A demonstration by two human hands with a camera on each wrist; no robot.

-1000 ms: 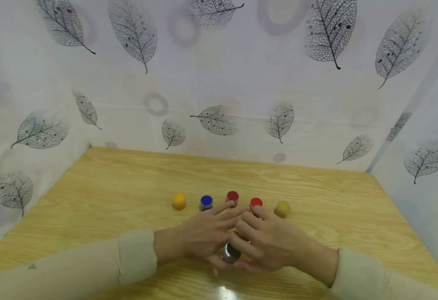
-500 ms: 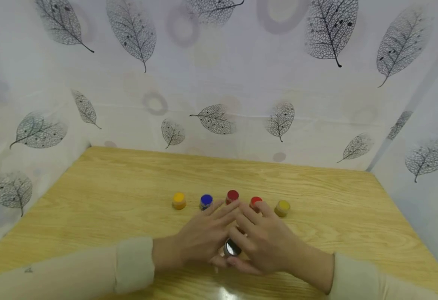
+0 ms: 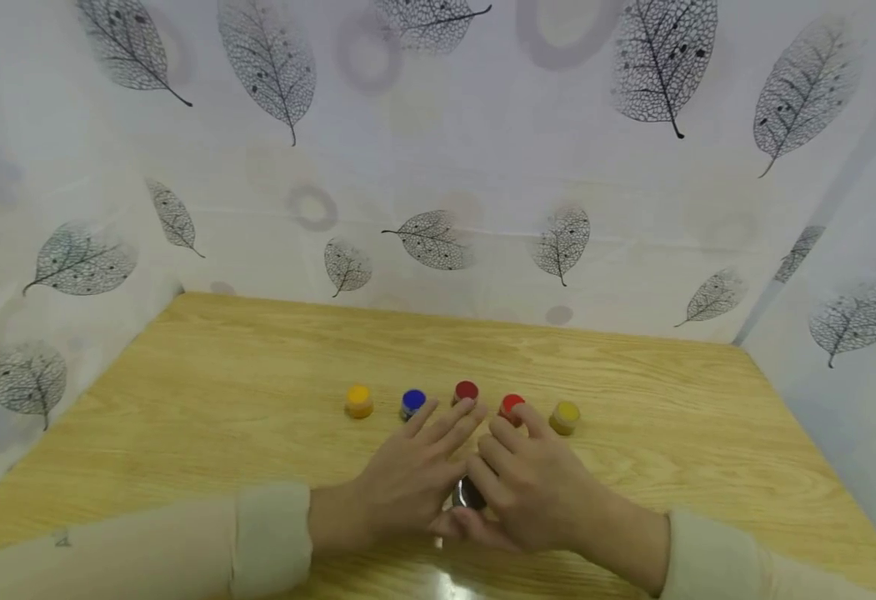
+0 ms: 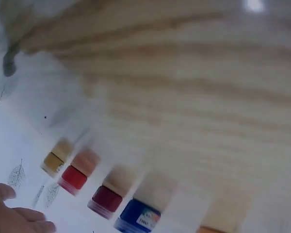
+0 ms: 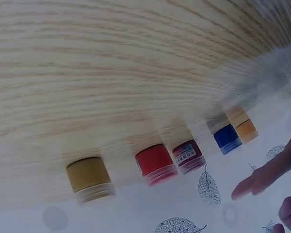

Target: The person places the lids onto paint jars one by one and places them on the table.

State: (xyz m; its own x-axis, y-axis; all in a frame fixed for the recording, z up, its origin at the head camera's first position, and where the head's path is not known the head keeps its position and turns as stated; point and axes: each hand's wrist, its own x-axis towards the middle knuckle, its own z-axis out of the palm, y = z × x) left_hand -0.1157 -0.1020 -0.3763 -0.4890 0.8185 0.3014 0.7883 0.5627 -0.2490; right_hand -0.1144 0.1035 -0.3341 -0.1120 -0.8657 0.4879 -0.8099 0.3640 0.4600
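Note:
In the head view, my left hand (image 3: 411, 479) and right hand (image 3: 538, 483) meet low over the table around a small paint jar (image 3: 469, 493) with a dark, shiny top. My left hand holds it from the left, thumb on the near side and the other fingers stretched forward. Curled fingers of my right hand grip it from the right; both thumbs meet at its near edge. Much of the jar is hidden by the hands. Beyond stand an orange jar (image 3: 358, 402), a blue jar (image 3: 413, 403), a dark red jar (image 3: 466, 392), a red jar (image 3: 513, 407) and a yellow jar (image 3: 565, 417).
The jars form a loose row across the wood-grain table (image 3: 257, 358). A white cloth (image 3: 422, 150) printed with leaves hangs behind the table and at both sides. In the right wrist view, several jars show clear lids and printed labels.
Both hands stay around the dark-topped jar and shift slightly. The jar has moved a little to the right and away, and more of its top is covered. The row of jars is unmoved.

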